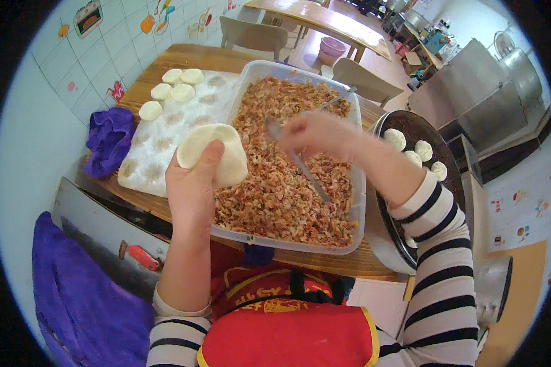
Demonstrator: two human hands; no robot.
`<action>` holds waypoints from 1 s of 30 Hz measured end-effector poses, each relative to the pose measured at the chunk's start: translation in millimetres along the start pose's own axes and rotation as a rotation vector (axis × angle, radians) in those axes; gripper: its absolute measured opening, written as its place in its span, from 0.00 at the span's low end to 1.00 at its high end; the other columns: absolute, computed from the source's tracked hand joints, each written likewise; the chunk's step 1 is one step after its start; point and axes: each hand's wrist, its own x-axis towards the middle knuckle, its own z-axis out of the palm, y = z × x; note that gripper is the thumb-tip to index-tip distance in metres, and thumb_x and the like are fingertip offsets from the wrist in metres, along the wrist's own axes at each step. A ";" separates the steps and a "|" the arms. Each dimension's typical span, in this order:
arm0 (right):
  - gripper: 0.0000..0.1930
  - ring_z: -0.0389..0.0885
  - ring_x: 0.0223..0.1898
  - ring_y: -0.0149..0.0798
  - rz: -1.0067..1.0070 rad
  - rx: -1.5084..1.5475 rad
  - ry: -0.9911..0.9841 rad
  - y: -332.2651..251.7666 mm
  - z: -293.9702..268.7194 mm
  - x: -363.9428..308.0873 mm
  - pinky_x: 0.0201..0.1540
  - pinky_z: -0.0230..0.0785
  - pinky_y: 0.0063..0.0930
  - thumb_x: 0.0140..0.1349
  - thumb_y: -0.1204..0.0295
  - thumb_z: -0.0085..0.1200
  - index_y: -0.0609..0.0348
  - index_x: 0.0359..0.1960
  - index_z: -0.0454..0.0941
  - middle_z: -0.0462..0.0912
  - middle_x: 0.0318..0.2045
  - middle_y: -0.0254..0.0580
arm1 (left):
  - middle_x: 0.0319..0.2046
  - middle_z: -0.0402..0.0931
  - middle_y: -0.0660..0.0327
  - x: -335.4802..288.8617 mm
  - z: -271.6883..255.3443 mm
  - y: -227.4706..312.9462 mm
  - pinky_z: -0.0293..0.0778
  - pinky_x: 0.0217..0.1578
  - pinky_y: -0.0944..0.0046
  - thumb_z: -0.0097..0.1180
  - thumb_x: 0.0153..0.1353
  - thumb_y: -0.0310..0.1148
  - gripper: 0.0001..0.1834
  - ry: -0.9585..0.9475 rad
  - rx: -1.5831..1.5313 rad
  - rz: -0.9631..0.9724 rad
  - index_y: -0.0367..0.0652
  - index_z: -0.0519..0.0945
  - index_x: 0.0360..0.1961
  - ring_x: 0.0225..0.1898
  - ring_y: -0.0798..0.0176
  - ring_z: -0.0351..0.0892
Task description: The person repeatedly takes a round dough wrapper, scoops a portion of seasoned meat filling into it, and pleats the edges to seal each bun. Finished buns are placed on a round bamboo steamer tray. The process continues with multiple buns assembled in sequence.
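Note:
My left hand (193, 189) holds a round, flat dough wrapper (229, 162), thumb on top and the other fingers beneath. The wrapper is at the near left side of a clear plastic tub (360, 208) heaped with chopped brownish filling (275, 205). Over the middle of the filling, my right hand (309, 131) is closed on a thin metal utensil (312, 177), blurred by motion, so its exact kind is unclear. Another metal piece (340, 98) shows near the tub's far right corner; whether it belongs to the same utensil I cannot tell.
Several dough rounds (182, 93) lie on a floured white board (156, 147) to the left, beside a purple cloth (109, 140). Right of the tub, a dark round pan (450, 177) carries several filled buns (423, 150). Chairs (254, 38) and another table (324, 18) stand beyond.

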 end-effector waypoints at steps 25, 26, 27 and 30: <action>0.07 0.80 0.29 0.48 -0.251 -0.815 0.171 48.3 22.3 -45.9 0.32 0.71 0.38 0.55 0.73 0.51 0.64 0.33 0.76 0.80 0.27 0.46 | 0.42 0.76 0.57 2.2 -2.4 3.0 0.75 0.42 0.66 0.54 0.64 0.43 0.22 -0.096 0.013 -0.076 0.34 0.71 0.49 0.41 0.66 0.78; 0.07 0.79 0.28 0.47 -0.144 -0.731 0.138 40.3 20.3 -53.5 0.31 0.70 0.36 0.56 0.73 0.51 0.64 0.32 0.76 0.80 0.26 0.46 | 0.43 0.76 0.56 -0.4 -2.6 2.0 0.75 0.43 0.65 0.54 0.64 0.42 0.23 -0.107 -0.034 -0.104 0.34 0.71 0.50 0.42 0.65 0.78; 0.07 0.79 0.27 0.45 -0.179 -0.587 0.159 30.7 16.9 -61.8 0.31 0.69 0.35 0.57 0.72 0.51 0.64 0.31 0.77 0.80 0.25 0.46 | 0.44 0.75 0.56 -3.3 -2.3 1.4 0.75 0.44 0.65 0.54 0.64 0.42 0.23 -0.077 0.007 -0.138 0.34 0.70 0.51 0.43 0.65 0.78; 0.08 0.76 0.24 0.40 -0.140 -0.369 0.174 -2.3 8.6 -84.2 0.30 0.68 0.32 0.59 0.71 0.51 0.65 0.31 0.77 0.77 0.21 0.46 | 0.46 0.74 0.57 -17.3 10.3 -4.0 0.75 0.45 0.65 0.54 0.63 0.39 0.23 -0.142 0.052 -0.217 0.35 0.68 0.53 0.44 0.65 0.77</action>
